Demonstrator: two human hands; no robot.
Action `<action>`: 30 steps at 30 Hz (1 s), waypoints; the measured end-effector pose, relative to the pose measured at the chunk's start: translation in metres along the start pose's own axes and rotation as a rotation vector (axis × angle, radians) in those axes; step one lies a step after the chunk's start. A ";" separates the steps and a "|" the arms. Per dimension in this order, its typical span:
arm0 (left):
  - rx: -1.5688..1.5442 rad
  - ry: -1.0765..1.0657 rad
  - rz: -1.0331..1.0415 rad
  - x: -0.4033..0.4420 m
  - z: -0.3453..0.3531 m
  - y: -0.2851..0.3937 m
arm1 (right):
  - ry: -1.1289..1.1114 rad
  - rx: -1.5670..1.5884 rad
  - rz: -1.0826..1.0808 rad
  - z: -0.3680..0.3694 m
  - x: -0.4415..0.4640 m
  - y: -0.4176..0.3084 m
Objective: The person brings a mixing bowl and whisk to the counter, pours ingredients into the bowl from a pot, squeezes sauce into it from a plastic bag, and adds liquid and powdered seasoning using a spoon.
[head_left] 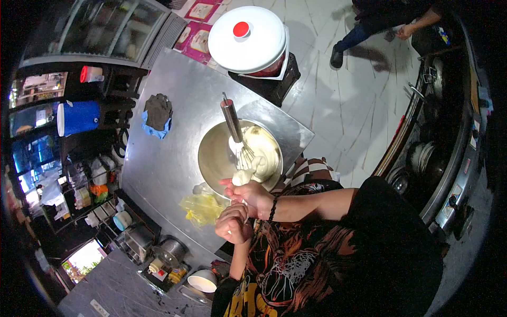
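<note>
A large steel bowl stands on the metal table, with thick pale cream along its right side. A whisk leans in the cream, handle up. Over the bowl's near rim, my right hand, a dark bracelet at its wrist, is closed round a soft white mass that bulges toward the cream. Just below, my left hand is a fist close against the right; what it grips is hidden. A yellowish plastic bag lies left of my hands.
Dark and blue cloths lie on the table's left part. Beyond its far edge stands a white-lidded bucket on a black crate. Another person stands at the upper right. A white bowl is at the lower left.
</note>
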State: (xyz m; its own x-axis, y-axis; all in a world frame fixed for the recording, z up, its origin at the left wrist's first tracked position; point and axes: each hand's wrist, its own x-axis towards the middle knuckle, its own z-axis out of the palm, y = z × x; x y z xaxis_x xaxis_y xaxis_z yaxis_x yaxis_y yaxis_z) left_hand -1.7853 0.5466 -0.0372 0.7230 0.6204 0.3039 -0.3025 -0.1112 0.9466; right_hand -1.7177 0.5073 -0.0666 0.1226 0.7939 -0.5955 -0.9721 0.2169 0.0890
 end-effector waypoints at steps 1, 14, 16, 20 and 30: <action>0.000 0.002 0.000 0.000 0.000 0.000 | 0.032 0.006 0.008 0.000 0.000 0.000; -0.061 0.033 0.097 0.002 -0.001 -0.022 | 0.005 -0.133 -0.178 0.008 -0.006 -0.002; -0.131 0.043 0.108 0.003 0.001 -0.024 | -0.029 -0.129 -0.173 0.009 -0.009 -0.003; -0.124 0.005 0.093 0.008 0.007 -0.018 | -0.149 -0.122 -0.159 0.019 -0.020 -0.014; -0.177 0.154 -0.213 0.064 0.012 0.001 | -0.294 0.015 -0.102 -0.002 -0.006 -0.002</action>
State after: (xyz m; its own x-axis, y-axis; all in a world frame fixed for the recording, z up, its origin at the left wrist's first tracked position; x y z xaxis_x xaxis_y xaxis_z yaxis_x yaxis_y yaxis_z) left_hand -1.7316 0.5770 -0.0157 0.6835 0.7268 0.0678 -0.2674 0.1629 0.9497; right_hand -1.7166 0.5010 -0.0646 0.2738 0.8974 -0.3459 -0.9491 0.3103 0.0536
